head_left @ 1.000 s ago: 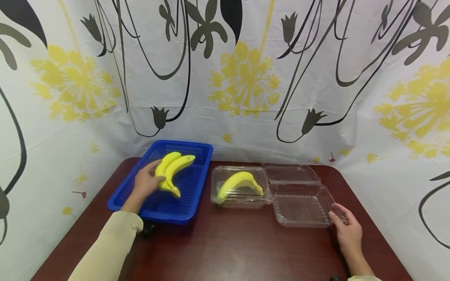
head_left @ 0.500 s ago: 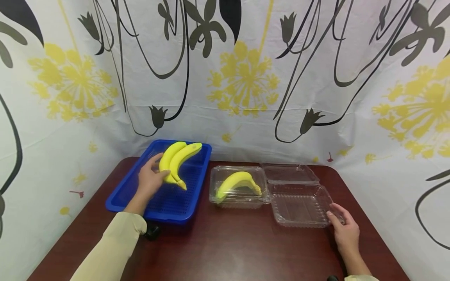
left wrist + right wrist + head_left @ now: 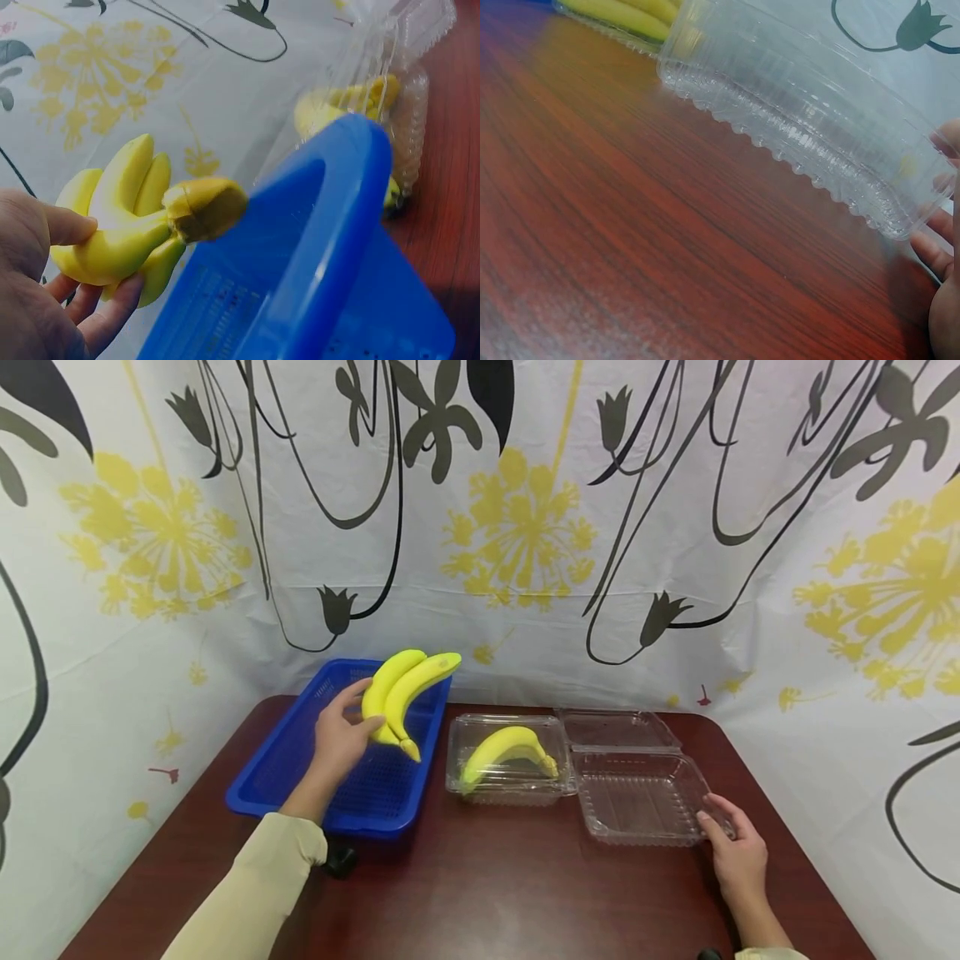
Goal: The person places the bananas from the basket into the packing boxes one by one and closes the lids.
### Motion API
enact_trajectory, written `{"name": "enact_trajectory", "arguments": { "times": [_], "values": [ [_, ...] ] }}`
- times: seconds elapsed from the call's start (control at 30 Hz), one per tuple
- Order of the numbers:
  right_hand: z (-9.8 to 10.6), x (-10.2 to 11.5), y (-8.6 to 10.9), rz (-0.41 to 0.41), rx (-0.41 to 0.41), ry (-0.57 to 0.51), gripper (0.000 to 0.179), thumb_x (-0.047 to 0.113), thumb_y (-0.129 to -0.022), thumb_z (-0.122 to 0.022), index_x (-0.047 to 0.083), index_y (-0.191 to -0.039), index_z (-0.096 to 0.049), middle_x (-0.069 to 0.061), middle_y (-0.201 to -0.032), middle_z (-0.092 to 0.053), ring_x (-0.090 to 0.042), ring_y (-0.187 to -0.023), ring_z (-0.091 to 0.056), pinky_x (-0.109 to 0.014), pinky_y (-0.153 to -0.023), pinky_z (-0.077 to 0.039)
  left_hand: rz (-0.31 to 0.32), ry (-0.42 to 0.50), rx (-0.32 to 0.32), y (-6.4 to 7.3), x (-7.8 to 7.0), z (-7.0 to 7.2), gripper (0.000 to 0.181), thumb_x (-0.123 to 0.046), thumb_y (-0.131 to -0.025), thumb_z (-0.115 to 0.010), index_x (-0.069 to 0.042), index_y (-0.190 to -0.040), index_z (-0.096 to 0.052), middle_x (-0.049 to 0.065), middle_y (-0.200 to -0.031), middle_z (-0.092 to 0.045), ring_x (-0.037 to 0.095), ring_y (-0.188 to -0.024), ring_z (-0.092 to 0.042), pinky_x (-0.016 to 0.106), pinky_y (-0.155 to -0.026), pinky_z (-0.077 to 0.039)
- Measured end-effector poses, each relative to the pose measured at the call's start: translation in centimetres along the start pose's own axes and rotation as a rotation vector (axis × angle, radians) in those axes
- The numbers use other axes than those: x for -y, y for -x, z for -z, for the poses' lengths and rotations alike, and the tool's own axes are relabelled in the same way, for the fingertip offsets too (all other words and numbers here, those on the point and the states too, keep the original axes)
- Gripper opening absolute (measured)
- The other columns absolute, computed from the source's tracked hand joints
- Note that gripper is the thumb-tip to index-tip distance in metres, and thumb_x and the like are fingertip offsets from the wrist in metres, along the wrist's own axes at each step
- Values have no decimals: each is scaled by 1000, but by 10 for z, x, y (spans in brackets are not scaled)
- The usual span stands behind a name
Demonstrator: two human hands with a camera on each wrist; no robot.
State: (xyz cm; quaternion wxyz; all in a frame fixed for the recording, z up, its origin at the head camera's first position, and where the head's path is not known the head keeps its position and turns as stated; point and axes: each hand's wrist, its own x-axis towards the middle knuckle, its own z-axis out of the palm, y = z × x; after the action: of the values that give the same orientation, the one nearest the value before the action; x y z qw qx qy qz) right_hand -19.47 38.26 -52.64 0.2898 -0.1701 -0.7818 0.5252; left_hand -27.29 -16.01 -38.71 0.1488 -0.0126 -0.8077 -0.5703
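Note:
My left hand (image 3: 341,739) grips a bunch of yellow bananas (image 3: 408,689) above the blue basket (image 3: 238,795). In the left wrist view the thumb presses one side of the bananas (image 3: 120,247), with fingers curled underneath and the stem end pointing away. At the right, my right hand (image 3: 738,847) holds the right rim of an open clear plastic clamshell container (image 3: 637,802), thumb at the edge and fingers outside. The right wrist view shows those fingers by the container's end wall (image 3: 795,135). Nothing lies in this container, and its lid (image 3: 622,731) leans back.
Between the basket and the open container stands a closed clear clamshell (image 3: 461,735) with bananas (image 3: 510,747) inside. All of them stand on a dark red wooden table (image 3: 480,893). A patterned white cloth (image 3: 525,643) hangs behind the table.
My left hand has lifted the bananas up out of the blue basket and carried them rightward over its right side. The right hand and both clamshells stay in place.

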Motion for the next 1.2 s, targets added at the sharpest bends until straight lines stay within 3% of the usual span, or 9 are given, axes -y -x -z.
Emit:
{"name": "enact_trajectory", "arguments": {
  "times": [0.23,0.43,0.7,0.93,1.2],
  "values": [
    [0,0,1,7,-1,13,37,17,-91,-70,6,-126,-64,23,-102,-63,6,-88,-55,-8,-67,-40,-32,56,15,5,-13,-13,59,1,-86,-69,-19,-140,-53,15,-124,-54,31,-100,-59,44,-71,-57],
    [-1,-2,0,12,-6,4,37,16,-91,-70,6,-125,-64,21,-104,-64,6,-90,-56,-8,-69,-40,-48,110,43,13,-21,-33,58,2,-85,-69,-19,-138,-56,14,-123,-55,30,-99,-59,39,-69,-58],
    [0,0,1,5,5,19,38,18,-91,-70,7,-126,-64,20,-108,-64,6,-93,-54,-9,-71,-39,-39,132,88,25,-20,-69,57,1,-85,-71,-23,-135,-59,11,-123,-57,27,-101,-59,34,-67,-57],
    [2,0,2,5,10,47,37,20,-91,-70,9,-126,-64,21,-109,-62,1,-80,-52,-12,-62,-40,-69,184,128,34,-24,-105,58,3,-83,-71,-24,-133,-61,8,-121,-60,28,-102,-60,38,-68,-58],
    [5,-2,2,16,28,41,39,21,-91,-70,10,-128,-63,18,-114,-62,0,-94,-51,-11,-68,-39,-92,257,161,49,-28,-138,58,4,-83,-72,-21,-133,-61,8,-125,-60,31,-98,-61,34,-64,-57]
  ]
}}
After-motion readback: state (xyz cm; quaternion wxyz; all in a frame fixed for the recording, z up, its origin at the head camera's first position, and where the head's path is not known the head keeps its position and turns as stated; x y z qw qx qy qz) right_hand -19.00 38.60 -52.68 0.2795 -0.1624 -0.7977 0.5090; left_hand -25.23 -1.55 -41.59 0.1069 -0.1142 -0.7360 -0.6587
